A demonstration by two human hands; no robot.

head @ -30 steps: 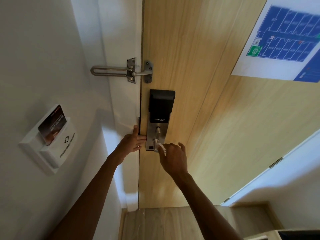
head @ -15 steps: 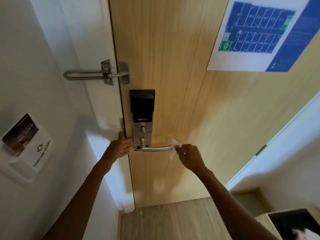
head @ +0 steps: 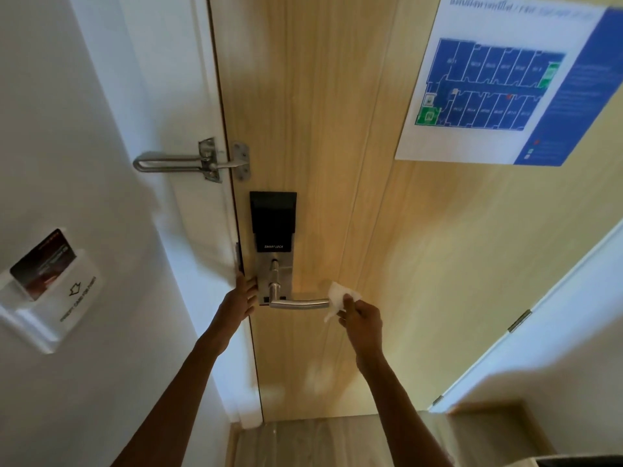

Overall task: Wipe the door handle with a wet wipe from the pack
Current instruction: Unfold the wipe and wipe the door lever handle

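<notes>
A silver lever door handle (head: 298, 303) sticks out to the right from a smart lock plate (head: 273, 251) on the light wooden door (head: 337, 163). My right hand (head: 362, 320) pinches a white wet wipe (head: 338, 296) at the free tip of the handle. My left hand (head: 241, 299) rests flat with fingers spread against the door edge, just left of the lock plate, holding nothing. The wipe pack is not in view.
A metal swing-bar guard (head: 192, 161) bridges frame and door above the lock. A key-card holder (head: 50, 288) with a card is on the white left wall. An evacuation plan (head: 505, 85) hangs on the door. A white hinged panel (head: 539, 332) stands at right; wooden floor below.
My right hand with the wipe went from the handle's base near the lock plate out to the handle's tip. The left hand stayed at the door edge. The view shifted.
</notes>
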